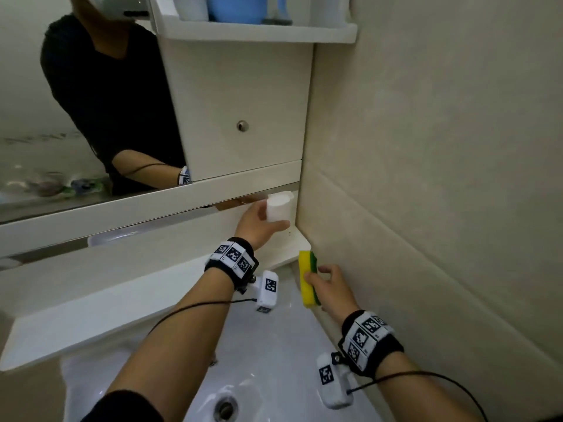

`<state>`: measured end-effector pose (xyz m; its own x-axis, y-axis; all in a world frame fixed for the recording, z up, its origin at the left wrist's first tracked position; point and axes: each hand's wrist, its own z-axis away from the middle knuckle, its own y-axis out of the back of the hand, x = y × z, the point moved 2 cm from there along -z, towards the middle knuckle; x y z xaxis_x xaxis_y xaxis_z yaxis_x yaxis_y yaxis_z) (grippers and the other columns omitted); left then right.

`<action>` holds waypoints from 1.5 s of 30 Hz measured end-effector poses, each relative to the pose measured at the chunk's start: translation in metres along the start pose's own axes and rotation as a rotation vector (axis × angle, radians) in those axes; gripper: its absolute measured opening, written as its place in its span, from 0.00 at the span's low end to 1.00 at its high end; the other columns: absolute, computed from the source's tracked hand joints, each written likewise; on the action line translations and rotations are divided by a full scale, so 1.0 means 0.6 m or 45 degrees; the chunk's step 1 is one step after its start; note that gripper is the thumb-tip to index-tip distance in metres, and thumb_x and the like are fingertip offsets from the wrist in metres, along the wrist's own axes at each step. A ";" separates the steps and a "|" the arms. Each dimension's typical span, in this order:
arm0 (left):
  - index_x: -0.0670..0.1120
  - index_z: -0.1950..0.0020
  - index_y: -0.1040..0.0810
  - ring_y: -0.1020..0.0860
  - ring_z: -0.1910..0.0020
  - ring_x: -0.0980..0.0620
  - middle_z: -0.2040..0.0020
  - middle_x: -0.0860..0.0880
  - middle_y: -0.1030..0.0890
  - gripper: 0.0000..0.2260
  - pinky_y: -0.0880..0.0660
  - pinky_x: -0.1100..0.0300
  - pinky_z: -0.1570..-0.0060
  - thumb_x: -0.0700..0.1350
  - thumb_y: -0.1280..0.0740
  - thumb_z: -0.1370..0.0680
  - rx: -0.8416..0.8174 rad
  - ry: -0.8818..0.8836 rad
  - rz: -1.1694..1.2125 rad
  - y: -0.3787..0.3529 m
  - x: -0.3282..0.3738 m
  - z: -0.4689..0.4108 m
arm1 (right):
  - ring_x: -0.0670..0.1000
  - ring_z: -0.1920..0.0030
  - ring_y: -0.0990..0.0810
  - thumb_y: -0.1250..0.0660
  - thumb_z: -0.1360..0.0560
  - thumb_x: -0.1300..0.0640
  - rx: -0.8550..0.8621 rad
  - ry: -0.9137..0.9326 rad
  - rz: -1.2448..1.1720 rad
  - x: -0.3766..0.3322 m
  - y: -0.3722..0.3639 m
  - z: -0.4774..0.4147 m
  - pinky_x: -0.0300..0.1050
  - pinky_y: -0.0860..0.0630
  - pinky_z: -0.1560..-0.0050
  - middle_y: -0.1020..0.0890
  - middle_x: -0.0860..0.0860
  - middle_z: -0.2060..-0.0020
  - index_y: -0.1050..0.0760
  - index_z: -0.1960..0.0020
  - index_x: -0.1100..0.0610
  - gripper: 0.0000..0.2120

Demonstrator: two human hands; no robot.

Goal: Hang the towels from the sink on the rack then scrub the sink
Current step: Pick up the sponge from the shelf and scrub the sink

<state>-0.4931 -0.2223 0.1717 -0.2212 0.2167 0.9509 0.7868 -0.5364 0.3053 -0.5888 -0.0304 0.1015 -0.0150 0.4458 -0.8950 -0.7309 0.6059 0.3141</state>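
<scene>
Above the white sink [274, 354], the left hand [259, 222] lifts a white cup [278, 206], grip curled around it, near the corner ledge [289, 248]. Right hand [332, 289] pinches a yellow-green sponge [307, 278] upright over the sink's right edge.

Beige tiled wall [441, 147] rt; white cabinet [240, 102], mirror [45, 132].
</scene>
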 end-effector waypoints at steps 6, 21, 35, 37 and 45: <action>0.50 0.33 0.24 0.20 0.43 0.49 0.40 0.50 0.18 0.27 0.25 0.50 0.39 0.53 0.24 0.30 0.019 0.010 -0.134 -0.008 0.003 -0.007 | 0.48 0.56 0.23 0.32 0.29 0.50 0.053 -0.011 -0.120 -0.002 0.007 -0.007 0.43 0.31 0.66 0.23 0.50 0.53 0.32 0.43 0.49 0.17; 0.52 0.37 0.22 0.19 0.47 0.50 0.45 0.52 0.17 0.23 0.21 0.45 0.45 0.51 0.23 0.31 0.226 0.044 -0.092 0.202 -0.023 0.134 | 0.63 0.49 0.21 0.32 0.28 0.49 0.231 0.314 0.691 -0.112 -0.079 -0.091 0.52 0.21 0.49 0.26 0.61 0.43 0.28 0.36 0.59 0.24; 0.56 0.42 0.22 0.19 0.46 0.51 0.45 0.52 0.17 0.19 0.20 0.51 0.48 0.46 0.23 0.30 0.315 0.108 0.151 0.269 -0.059 0.184 | 0.60 0.48 0.20 0.30 0.28 0.46 0.152 0.395 0.816 -0.140 -0.095 -0.108 0.52 0.20 0.49 0.23 0.60 0.43 0.26 0.34 0.58 0.26; 0.55 0.41 0.22 0.19 0.46 0.51 0.45 0.52 0.17 0.19 0.20 0.52 0.49 0.46 0.23 0.30 0.299 0.096 0.178 0.262 -0.060 0.181 | 0.61 0.49 0.21 0.31 0.28 0.47 0.223 0.418 0.714 -0.140 -0.085 -0.088 0.53 0.20 0.50 0.24 0.60 0.44 0.29 0.34 0.58 0.26; 0.53 0.39 0.22 0.20 0.46 0.53 0.44 0.52 0.17 0.20 0.24 0.61 0.56 0.47 0.23 0.30 0.157 0.047 0.232 0.172 -0.037 0.125 | 0.59 0.51 0.22 0.34 0.26 0.48 0.202 0.390 0.511 -0.093 -0.057 -0.009 0.47 0.27 0.55 0.21 0.58 0.47 0.33 0.35 0.53 0.22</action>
<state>-0.3637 -0.2216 0.1780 -0.0880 0.0936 0.9917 0.8799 -0.4594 0.1214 -0.5666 -0.0797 0.1389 -0.4883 0.4645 -0.7387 -0.5147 0.5303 0.6737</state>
